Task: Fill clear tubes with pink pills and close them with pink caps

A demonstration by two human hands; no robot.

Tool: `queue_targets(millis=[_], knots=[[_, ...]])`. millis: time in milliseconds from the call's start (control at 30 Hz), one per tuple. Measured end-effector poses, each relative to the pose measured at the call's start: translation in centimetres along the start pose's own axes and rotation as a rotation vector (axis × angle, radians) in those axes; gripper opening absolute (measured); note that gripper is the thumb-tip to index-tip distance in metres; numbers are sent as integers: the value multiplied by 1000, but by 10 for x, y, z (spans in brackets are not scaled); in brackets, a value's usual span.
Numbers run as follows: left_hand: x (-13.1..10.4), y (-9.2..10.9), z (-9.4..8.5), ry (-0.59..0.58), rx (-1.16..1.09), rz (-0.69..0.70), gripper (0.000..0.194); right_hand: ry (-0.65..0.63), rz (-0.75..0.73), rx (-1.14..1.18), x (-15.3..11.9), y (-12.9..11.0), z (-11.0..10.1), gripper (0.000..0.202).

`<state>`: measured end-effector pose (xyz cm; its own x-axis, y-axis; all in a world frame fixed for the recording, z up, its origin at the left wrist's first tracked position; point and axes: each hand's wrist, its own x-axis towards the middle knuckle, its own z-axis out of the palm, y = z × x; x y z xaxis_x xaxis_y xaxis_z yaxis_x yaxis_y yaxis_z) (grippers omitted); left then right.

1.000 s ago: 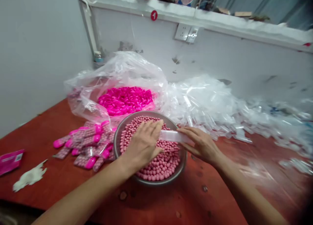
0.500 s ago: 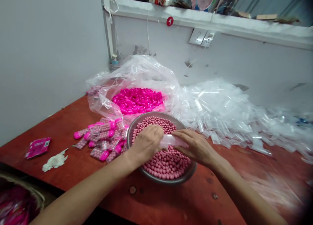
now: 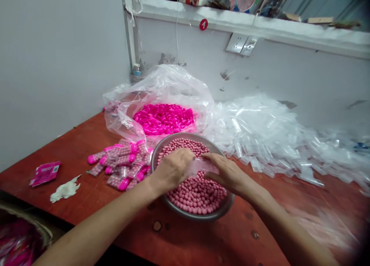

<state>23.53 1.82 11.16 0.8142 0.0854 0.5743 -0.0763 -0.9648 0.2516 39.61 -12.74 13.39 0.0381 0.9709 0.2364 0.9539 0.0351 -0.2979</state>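
A metal bowl [image 3: 202, 216] full of pink beads [image 3: 196, 198] stands at the middle of the table. Over it, a clear plastic tube [image 3: 204, 166] lies sideways between my two hands. My left hand [image 3: 177, 164] is closed round the tube's left end. At its right end, my right hand [image 3: 224, 171] grips it between thumb and fingers. Left of the bowl is a pile of bead-filled tubes with pink caps [image 3: 124, 160]. Behind the bowl, loose bright pink caps [image 3: 164, 118] lie in a large open plastic bag [image 3: 179, 79].
Many clear tubes [image 3: 260, 123] are heaped at the back right. A pink packet [image 3: 45, 173] and a white scrap [image 3: 66, 189] lie on the red table [image 3: 95, 210] at the left. A container [image 3: 20, 239] of pink items stands at lower left. A shelf [image 3: 225, 17] runs above.
The view has shifted slightly. Both hands still hold the tube over the bowl, with the left hand a little blurred.
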Motion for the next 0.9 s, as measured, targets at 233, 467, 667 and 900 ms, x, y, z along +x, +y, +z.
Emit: queue_targets(millis=[233, 467, 667, 900], knots=[[6, 7, 6, -154, 74, 85, 14, -51, 203, 542, 12, -18, -7, 44], [-5, -6, -1, -121, 115, 80, 25, -87, 474, 815, 2, -9, -13, 24], [-15, -19, -15, 67, 43, -106, 26, 32, 593, 709, -5, 8, -25, 30], [-7, 4, 1, 29, -179, -1, 39, -6, 493, 772, 12, -19, -11, 30]])
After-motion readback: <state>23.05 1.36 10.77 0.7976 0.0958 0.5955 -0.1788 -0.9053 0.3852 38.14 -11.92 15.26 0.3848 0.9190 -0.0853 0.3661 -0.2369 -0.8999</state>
